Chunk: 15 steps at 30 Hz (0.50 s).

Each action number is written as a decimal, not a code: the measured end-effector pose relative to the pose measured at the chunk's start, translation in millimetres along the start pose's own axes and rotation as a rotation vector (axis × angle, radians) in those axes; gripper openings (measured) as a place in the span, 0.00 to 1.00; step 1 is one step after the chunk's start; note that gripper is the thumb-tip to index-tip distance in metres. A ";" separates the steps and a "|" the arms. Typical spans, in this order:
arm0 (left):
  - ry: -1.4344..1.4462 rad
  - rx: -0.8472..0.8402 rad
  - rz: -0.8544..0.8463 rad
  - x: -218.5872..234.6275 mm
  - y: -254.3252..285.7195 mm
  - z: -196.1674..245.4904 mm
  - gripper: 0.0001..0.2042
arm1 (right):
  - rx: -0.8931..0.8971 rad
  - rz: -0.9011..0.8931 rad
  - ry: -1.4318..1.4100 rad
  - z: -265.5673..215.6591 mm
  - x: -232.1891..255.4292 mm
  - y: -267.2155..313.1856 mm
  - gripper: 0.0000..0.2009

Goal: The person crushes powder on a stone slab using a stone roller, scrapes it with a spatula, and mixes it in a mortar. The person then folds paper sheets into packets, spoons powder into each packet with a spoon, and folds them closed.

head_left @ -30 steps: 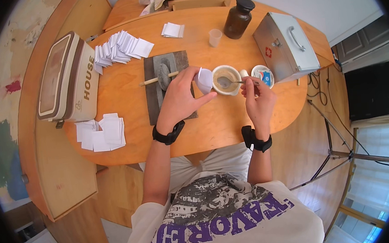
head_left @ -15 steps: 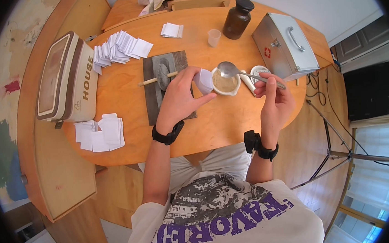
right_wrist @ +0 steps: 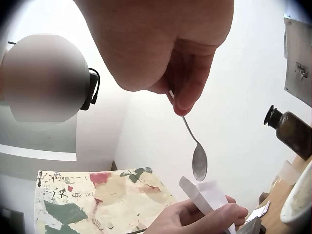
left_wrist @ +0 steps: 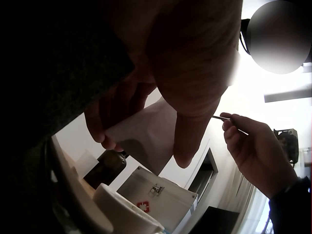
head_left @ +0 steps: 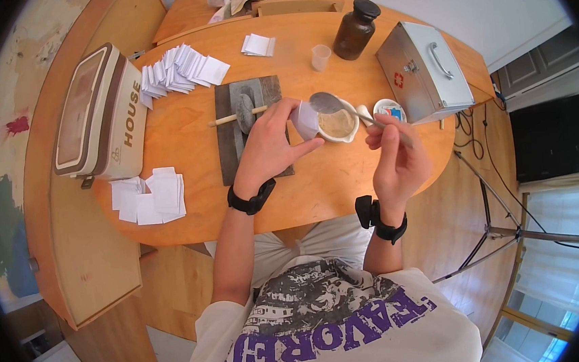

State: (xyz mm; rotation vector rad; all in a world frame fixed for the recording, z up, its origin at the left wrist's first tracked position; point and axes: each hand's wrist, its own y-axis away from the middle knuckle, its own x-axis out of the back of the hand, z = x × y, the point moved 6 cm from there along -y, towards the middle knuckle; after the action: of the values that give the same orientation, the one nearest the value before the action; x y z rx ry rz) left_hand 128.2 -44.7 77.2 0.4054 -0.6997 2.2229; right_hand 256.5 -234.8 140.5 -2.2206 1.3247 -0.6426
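A small white paper packet [head_left: 305, 120] with its mouth held apart is gripped between the thumb and fingers of my left hand [head_left: 268, 148]. My right hand [head_left: 400, 162] pinches a metal spoon [right_wrist: 199, 163] by its handle. The spoon's bowl is tilted downward just above the packet's mouth in the right wrist view. Directly right of the packet stands a white mortar [head_left: 342, 140] with beige powder [head_left: 337, 124] inside. A white pestle [head_left: 364, 114] lies beside the mortar, partly covered by the spoon handle and right hand.
Left of the mortar, a dark slab [head_left: 276, 170] bears a grey grinding wheel with a wooden handle [head_left: 222, 121]. White packets [head_left: 185, 67] lie in several piles. A plastic cup [head_left: 321, 57], brown bottle [head_left: 356, 30], metal first-aid box [head_left: 423, 68] and small dish [head_left: 378, 118] stand behind and right.
The spoon was down in the mortar, then rose out of it, and has moved left over the packet's mouth. The left hand has stayed in place with the packet.
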 end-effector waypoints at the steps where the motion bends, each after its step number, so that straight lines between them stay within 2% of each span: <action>1: -0.004 0.002 -0.002 0.6 -0.1 0.7 0.32 | -0.085 0.086 -0.094 9.0 4.5 0.3 0.08; 3: -0.012 0.000 0.005 1.7 -0.3 2.0 0.33 | -0.138 0.095 -0.059 17.6 10.6 -3.5 0.09; 5: -0.016 -0.003 0.007 0.6 -0.5 2.8 0.33 | -0.225 0.004 0.087 37.7 9.6 -5.4 0.09; 8: -0.010 0.014 -0.006 -0.5 -1.0 2.1 0.32 | -0.229 -0.097 0.217 61.9 2.9 -0.9 0.09; 15: -0.024 -0.025 0.020 2.1 -0.4 3.8 0.32 | -0.271 -0.161 0.236 89.4 -7.7 11.5 0.09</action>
State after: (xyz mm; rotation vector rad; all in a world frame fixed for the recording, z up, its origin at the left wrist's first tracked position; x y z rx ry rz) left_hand 127.4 -45.5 81.5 0.4150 -0.7468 2.2291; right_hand 299.9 -218.9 62.8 -2.5534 1.4279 -0.8507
